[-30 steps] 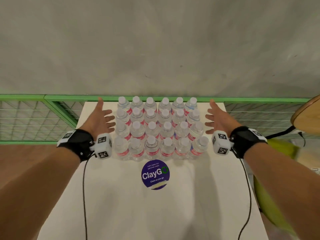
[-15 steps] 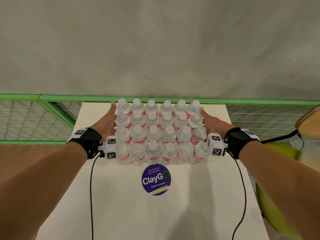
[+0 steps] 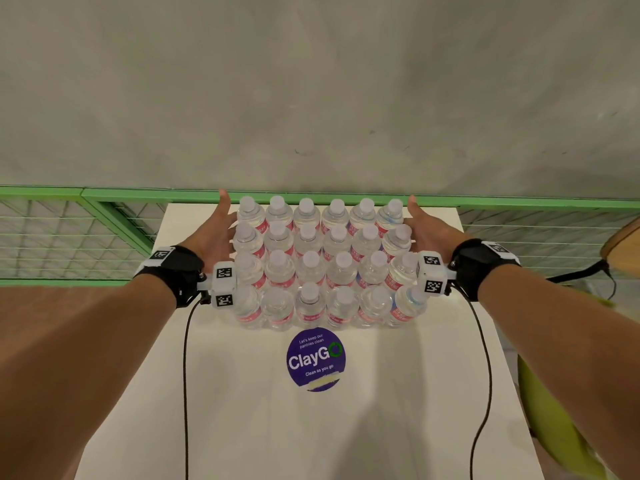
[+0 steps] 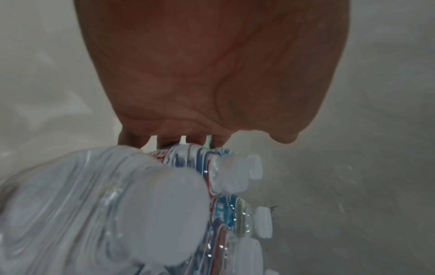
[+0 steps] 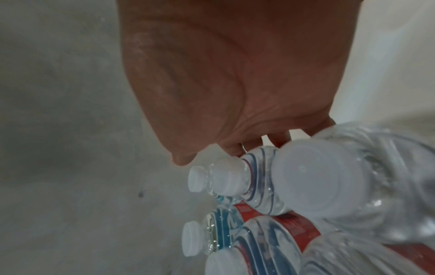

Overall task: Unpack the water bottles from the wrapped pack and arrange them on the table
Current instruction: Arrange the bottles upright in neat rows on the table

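Flanking bottles: left hand, right hand flat; wrist views show straight fingers.

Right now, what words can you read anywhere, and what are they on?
Round purple sticker on the white table:
"Let's keep our pantries clean"
"ClayGO"
"Clean as you go"
Red labels on the water bottles: print too small and blurred to read.
Square black-and-white markers on the wrist cameras: patterns, no words.

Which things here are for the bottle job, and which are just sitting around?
For the job:
water bottles, standing in rows
white table
left hand and right hand, flat against the rows' sides

Just around:
purple ClayGo sticker
green railing
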A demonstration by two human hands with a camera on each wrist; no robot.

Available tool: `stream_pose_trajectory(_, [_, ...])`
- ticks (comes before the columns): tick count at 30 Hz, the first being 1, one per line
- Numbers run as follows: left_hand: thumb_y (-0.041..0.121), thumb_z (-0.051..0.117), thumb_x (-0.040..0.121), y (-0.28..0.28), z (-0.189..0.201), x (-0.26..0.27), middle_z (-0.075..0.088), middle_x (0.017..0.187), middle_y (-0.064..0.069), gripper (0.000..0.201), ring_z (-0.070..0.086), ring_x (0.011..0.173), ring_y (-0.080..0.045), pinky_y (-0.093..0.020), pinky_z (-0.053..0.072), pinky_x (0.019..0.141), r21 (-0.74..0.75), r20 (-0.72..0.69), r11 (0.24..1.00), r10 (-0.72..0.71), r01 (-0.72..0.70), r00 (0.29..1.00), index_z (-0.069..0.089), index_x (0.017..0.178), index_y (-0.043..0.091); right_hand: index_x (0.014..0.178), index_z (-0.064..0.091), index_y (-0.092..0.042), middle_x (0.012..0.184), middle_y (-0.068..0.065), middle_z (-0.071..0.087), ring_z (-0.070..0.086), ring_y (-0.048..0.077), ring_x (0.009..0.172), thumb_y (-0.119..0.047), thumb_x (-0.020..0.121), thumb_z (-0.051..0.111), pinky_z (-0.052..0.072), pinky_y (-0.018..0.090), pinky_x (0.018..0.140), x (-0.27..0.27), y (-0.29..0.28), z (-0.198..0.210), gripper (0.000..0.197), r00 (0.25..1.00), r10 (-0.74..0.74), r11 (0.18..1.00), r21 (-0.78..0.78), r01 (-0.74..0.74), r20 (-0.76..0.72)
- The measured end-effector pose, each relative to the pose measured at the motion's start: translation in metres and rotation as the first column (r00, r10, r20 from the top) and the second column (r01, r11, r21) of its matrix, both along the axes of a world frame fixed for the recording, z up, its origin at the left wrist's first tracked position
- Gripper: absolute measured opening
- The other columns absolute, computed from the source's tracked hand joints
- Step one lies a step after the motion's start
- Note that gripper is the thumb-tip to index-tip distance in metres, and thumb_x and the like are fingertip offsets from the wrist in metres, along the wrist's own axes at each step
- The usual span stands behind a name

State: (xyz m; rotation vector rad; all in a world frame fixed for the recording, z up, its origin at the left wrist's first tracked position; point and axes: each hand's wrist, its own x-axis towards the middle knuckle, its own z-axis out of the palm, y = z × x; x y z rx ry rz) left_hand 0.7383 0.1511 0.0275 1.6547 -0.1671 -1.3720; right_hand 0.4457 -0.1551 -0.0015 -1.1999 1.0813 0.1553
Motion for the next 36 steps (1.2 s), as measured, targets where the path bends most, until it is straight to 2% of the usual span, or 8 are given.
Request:
stream_pose_trajectory(3, [0.099,0.034,0.063,0.009,0.003,0.001,0.042,0.155,-0.002,0.114,0.047,0.137,-0.032,-0.057,0.042,0.105,-0.03,0.013,0.997,0.074,-0.074,0.997,0.028,0.155,0.033,0.147,0.043,-0.018,0.14,0.006,0.057,0.059,0.034,0.123,-0.097,0.058,0.044,0.045,0.053,0.104,-0.007,0.003,0.004,0.12,0.998,-0.05,0.999,-0.002,0.05,-0.027])
stream_pose_trajectory(6, [0.097,0.043,0.062,0.028,0.013,-0.003,0.023,0.164,-0.004,0.12,0.028,0.148,-0.032,-0.055,0.027,0.117,-0.122,0.026,0.96,0.255,-0.25,0.966,0.021,0.158,0.028,0.153,0.032,-0.017,0.148,0.005,0.048,0.05,0.033,0.13,-0.085,0.08,0.033,0.041,0.057,0.106,-0.031,0.015,0.011,0.1,0.984,-0.177,0.981,-0.076,0.179,0.027])
stream_pose_trajectory(10, [0.087,0.05,0.072,0.07,0.012,-0.048,0.031,0.16,0.003,0.106,0.03,0.147,-0.022,-0.044,0.024,0.121,-0.292,0.124,0.877,0.43,-0.381,0.894,0.023,0.157,0.029,0.149,0.036,-0.015,0.15,0.009,0.045,0.047,0.033,0.133,-0.043,0.105,0.037,0.044,0.049,0.1,-0.084,0.046,-0.006,0.053,0.854,-0.495,0.861,-0.044,0.507,0.16])
stream_pose_trajectory(13, [0.08,0.065,0.067,0.102,-0.011,-0.102,0.036,0.156,0.008,0.105,0.037,0.142,-0.01,-0.04,0.028,0.119,-0.34,0.247,0.849,0.496,-0.405,0.832,0.027,0.153,0.033,0.152,0.029,-0.012,0.153,0.017,0.038,0.039,0.037,0.139,-0.012,0.106,0.03,0.038,0.047,0.106,-0.125,0.091,-0.025,0.046,0.768,-0.59,0.786,-0.039,0.617,0.249])
stream_pose_trajectory(18, [0.055,0.087,0.062,0.109,-0.063,-0.183,0.011,0.165,0.007,0.125,0.022,0.149,-0.014,-0.041,0.026,0.12,-0.227,0.385,0.898,0.438,-0.377,0.812,0.007,0.156,0.037,0.157,0.001,-0.034,0.163,-0.004,0.018,0.027,0.017,0.147,-0.042,0.087,0.07,0.026,0.043,0.119,-0.132,0.194,-0.048,0.099,0.917,-0.374,0.868,-0.296,0.398,0.137])
stream_pose_trajectory(20, [0.047,0.092,0.061,0.099,-0.081,-0.198,0.018,0.164,0.008,0.128,0.026,0.148,-0.012,-0.041,0.03,0.119,-0.213,0.449,0.908,0.419,-0.36,0.789,0.004,0.154,0.041,0.154,-0.012,-0.04,0.164,-0.008,0.013,0.025,0.014,0.148,-0.052,0.082,0.073,0.024,0.038,0.12,-0.117,0.221,-0.058,0.112,0.954,-0.275,0.862,-0.411,0.299,0.117])
stream_pose_trajectory(26, [0.034,0.085,0.076,0.077,-0.105,-0.203,0.043,0.153,0.005,0.115,0.049,0.135,-0.02,-0.048,0.042,0.111,-0.232,0.598,0.889,0.45,-0.394,0.663,0.003,0.156,0.037,0.154,-0.017,-0.035,0.164,-0.005,0.017,0.022,0.019,0.15,-0.063,0.082,0.064,0.024,0.045,0.121,-0.077,0.245,-0.089,0.111,0.94,-0.323,0.776,-0.537,0.332,0.115])
stream_pose_trajectory(36, [0.036,0.086,0.073,0.075,-0.114,-0.195,0.048,0.149,0.006,0.111,0.053,0.132,-0.021,-0.052,0.046,0.107,-0.235,0.589,0.877,0.471,-0.419,0.657,0.009,0.153,0.043,0.157,-0.01,-0.021,0.166,0.001,0.008,0.012,0.021,0.152,-0.053,0.087,0.066,0.017,0.036,0.12,-0.057,0.246,-0.092,0.108,0.899,-0.433,0.693,-0.611,0.382,0.072])
